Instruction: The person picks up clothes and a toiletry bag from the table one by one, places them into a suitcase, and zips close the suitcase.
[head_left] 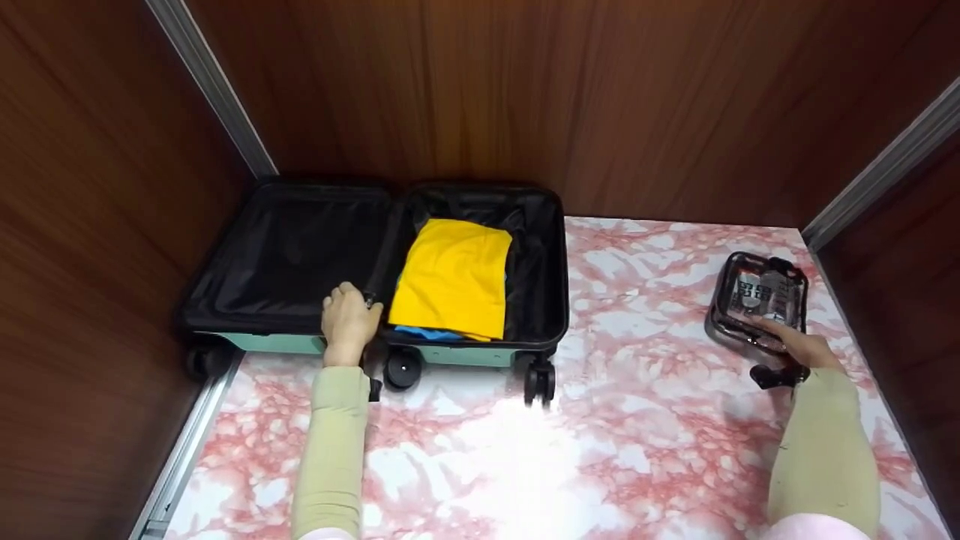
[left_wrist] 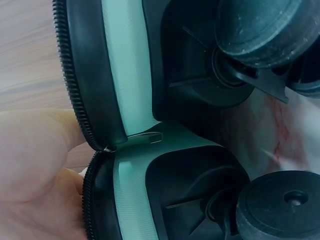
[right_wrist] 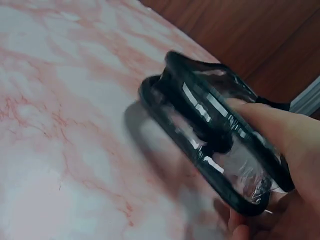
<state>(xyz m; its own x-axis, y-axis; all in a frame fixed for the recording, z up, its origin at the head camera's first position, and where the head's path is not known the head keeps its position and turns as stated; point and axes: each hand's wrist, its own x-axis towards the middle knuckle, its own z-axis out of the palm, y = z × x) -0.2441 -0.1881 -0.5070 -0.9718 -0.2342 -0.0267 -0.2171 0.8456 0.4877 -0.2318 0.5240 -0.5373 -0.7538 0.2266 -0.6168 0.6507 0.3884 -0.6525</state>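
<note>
An opened mint-green suitcase lies flat with its black-lined halves side by side. My left hand rests on the front edge near the join between the halves. In the left wrist view, the hand lies against the zipper edge. Folded yellow cloth sits in the right half, over a blue cloth. Far to the right, my right hand grips a clear pouch with black trim. In the right wrist view, the thumb lies over the pouch and the fingers curl beneath it.
The suitcase's left half shows a flat black lining. Black wheels stick out at the front. Brown wood-look panels stand behind and at both sides. The surface is white with red marbling.
</note>
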